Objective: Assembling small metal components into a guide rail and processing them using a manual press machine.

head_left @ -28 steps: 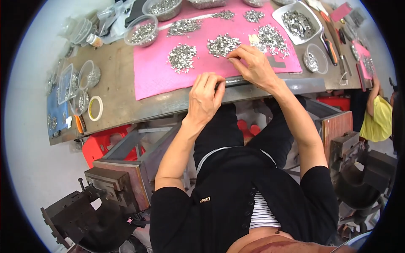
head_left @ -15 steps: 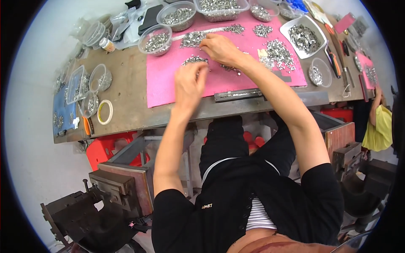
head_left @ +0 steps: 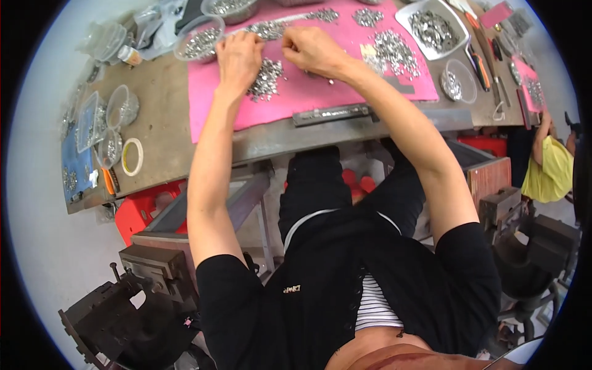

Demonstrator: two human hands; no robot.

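My left hand point(head_left: 239, 61) lies palm down with its fingers spread, at the right rim of a round clear tub point(head_left: 201, 41) of small shiny metal parts. Just right of its wrist, a loose pile of metal parts point(head_left: 266, 80) rests on the pink mat point(head_left: 206, 102). My right hand point(head_left: 314, 50) is curled over the mat, thumb and fingers pinched together; whatever they hold is hidden. Beyond both hands lies another heap of metal parts point(head_left: 269, 29), partly covered by the fingers.
A white tray point(head_left: 459, 46) of metal parts stands at the right, with a small clear cup point(head_left: 465, 80) nearer me. A metal bar point(head_left: 330, 115) lies along the mat's near edge. Tape point(head_left: 132, 157) and orange-handled pliers point(head_left: 108, 181) are at the left.
My left hand has gone away from me and leftward to the tub, uncovering the near pile. The right hand stays about where it was. The whole view has shifted slightly.
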